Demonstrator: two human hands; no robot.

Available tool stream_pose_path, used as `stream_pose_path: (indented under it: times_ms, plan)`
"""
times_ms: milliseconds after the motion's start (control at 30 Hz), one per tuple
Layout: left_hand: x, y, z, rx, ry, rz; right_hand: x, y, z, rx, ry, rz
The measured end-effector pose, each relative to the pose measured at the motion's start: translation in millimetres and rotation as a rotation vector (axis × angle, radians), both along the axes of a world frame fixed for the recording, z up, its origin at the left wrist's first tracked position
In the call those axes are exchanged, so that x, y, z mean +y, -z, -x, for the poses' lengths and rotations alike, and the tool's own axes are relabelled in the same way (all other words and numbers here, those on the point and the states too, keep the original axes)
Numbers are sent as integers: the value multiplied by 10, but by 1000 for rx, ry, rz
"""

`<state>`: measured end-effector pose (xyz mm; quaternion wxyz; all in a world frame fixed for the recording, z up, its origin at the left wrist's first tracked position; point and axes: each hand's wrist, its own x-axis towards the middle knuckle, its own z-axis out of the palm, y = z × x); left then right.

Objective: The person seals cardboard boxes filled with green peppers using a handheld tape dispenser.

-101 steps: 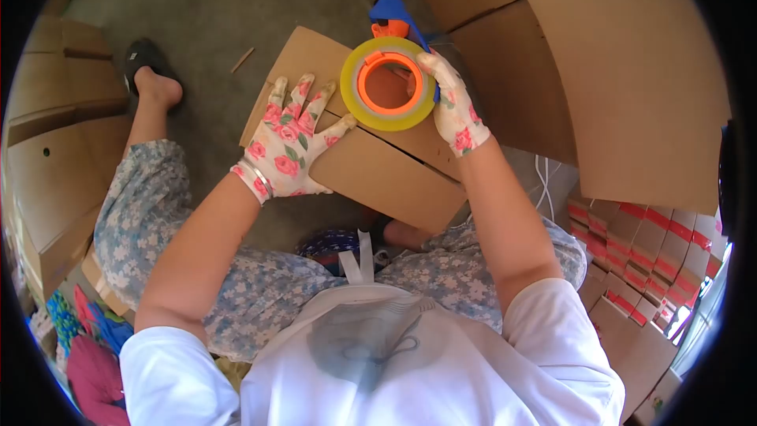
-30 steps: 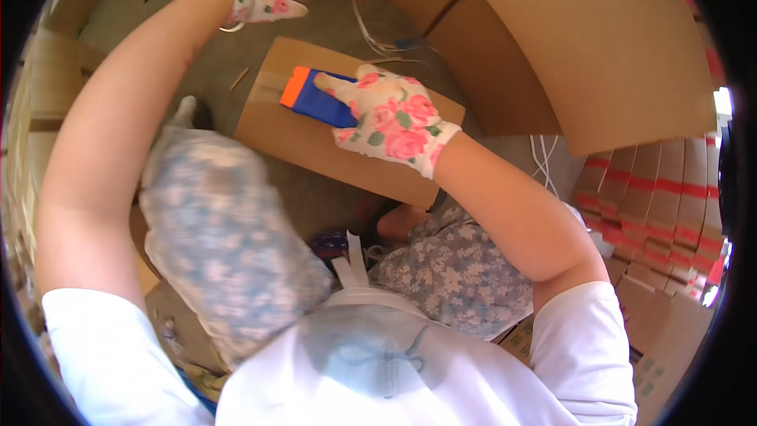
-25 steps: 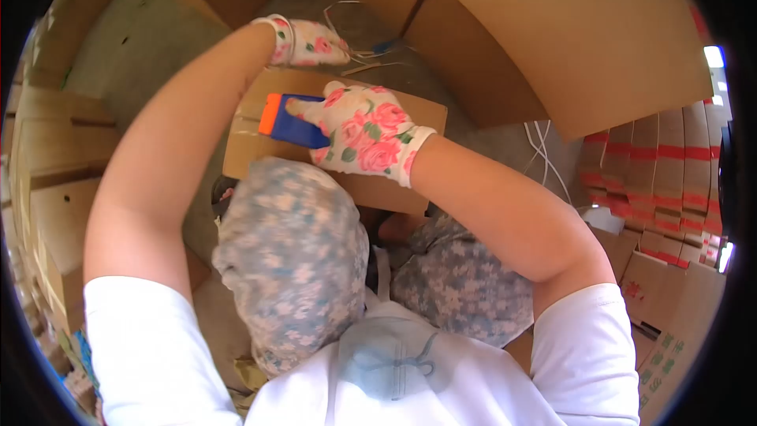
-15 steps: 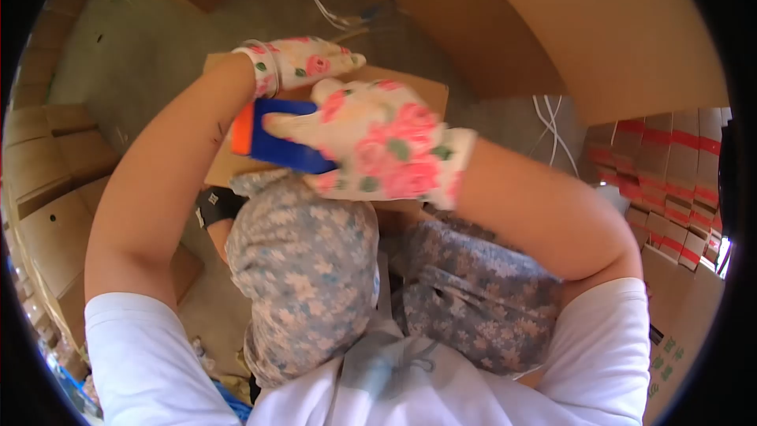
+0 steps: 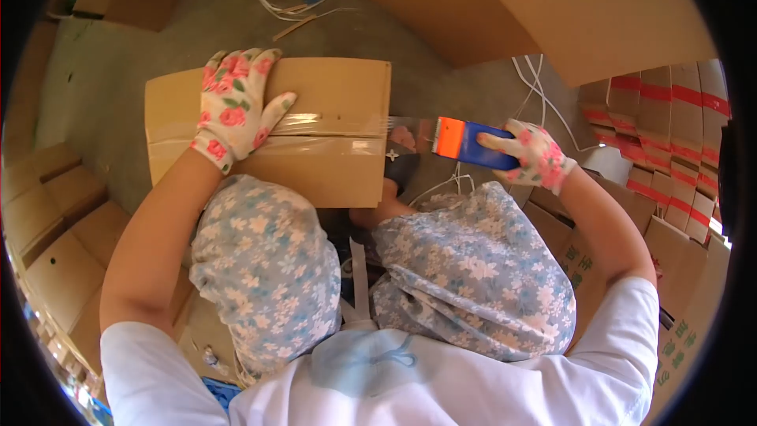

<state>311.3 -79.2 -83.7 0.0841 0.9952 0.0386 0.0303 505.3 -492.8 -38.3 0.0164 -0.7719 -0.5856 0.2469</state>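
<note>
A cardboard box [image 5: 331, 95] lies in front of my knees, with clear packing tape [image 5: 303, 128] along its middle seam. My left hand [image 5: 235, 102], in a white glove with pink roses, rests flat on the top of the box, thumb spread out over the tape. To the right of the box, my gloved right hand [image 5: 535, 154] grips a blue and orange tape dispenser [image 5: 477, 144]. A strip of clear tape appears to stretch from the box's right edge to the dispenser. The tape roll itself is hidden.
A large cardboard carton [image 5: 599, 8] stands at the upper right. White straps [image 5: 276, 9] lie on the grey floor ahead. Stacked boxes with red bands [image 5: 654, 102] are on the right, and more cartons [image 5: 67, 244] on the left.
My right hand has moved right with the tape dispenser, off the box. The left hand has come to lie flat on the box top, and the box shows farther left.
</note>
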Motion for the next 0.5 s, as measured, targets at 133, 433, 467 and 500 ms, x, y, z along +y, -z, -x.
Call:
stream_pose_path:
  times_ms: [133,433,467,500]
  plan:
    - [56,-92,82,-12,25,-16,385,576,-50,70,-40,11]
    - [760,118,1092,-46,-839,678,1367,640,451,-43,264,281]
    - [908,201,1234,-78,-848,656,1361,539,459,1,356,318]
    - [1062,363,1495,-40,-889,755,1180,430,431,88,478,178]
